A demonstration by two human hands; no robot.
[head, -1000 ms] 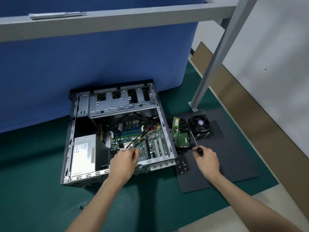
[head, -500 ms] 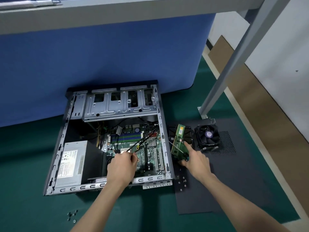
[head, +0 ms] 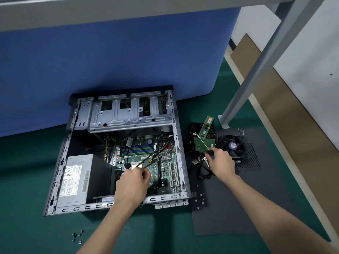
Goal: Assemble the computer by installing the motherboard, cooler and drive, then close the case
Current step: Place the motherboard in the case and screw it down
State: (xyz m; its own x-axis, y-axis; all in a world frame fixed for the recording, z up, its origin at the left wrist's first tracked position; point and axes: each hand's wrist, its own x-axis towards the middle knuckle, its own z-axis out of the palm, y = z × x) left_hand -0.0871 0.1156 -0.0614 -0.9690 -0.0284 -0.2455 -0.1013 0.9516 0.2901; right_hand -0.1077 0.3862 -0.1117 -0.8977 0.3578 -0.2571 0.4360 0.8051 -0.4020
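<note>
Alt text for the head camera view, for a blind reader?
A person's left hand pinches black cables above the motherboard inside an open computer case, while the right hand grips a screwdriver over the drive lying outside it. A cooler fan sits on the dark panel beside the drive.

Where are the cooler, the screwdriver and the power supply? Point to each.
cooler (head: pixel 232 146), head view, on the fan hub sticker.
screwdriver (head: pixel 201 141), head view, on the middle of its metal shaft.
power supply (head: pixel 73 180), head view, on its white label.

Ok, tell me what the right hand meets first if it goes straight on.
Likely the drive: the screwdriver in the right hand points across its green board toward the memory stick. Its height there is unclear.
</note>
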